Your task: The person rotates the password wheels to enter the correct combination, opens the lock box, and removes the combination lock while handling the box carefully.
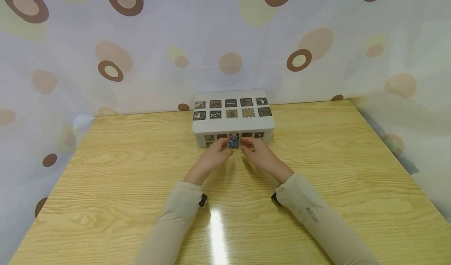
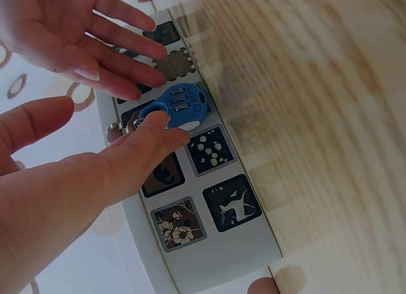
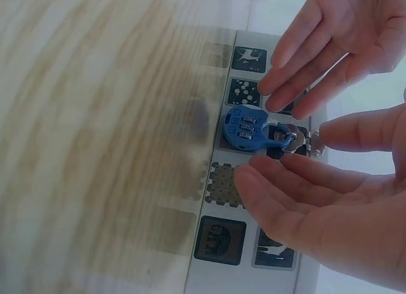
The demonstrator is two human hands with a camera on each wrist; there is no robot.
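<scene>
A blue combination padlock (image 3: 245, 127) with three number dials hangs from the metal hasp (image 3: 297, 140) on the front of a white box (image 1: 230, 124) printed with small picture squares. On the padlock's left side is my left hand (image 1: 217, 152), its fingers loosely bent and fingertips close by the lock body. My right hand (image 1: 258, 152) is at the other side, fingers extended and slightly curved, thumb apart from them. In the left wrist view the padlock (image 2: 181, 108) shows between both hands, overlapped by a left fingertip near its shackle. Neither hand grips it.
The box stands on a wood-grain table (image 1: 141, 159), at its back edge. Behind it hangs a pale curtain (image 1: 211, 34) with brown and beige circles. Black straps (image 1: 203, 200) show at the sleeve cuffs. A bright reflection lies on the front of the tabletop.
</scene>
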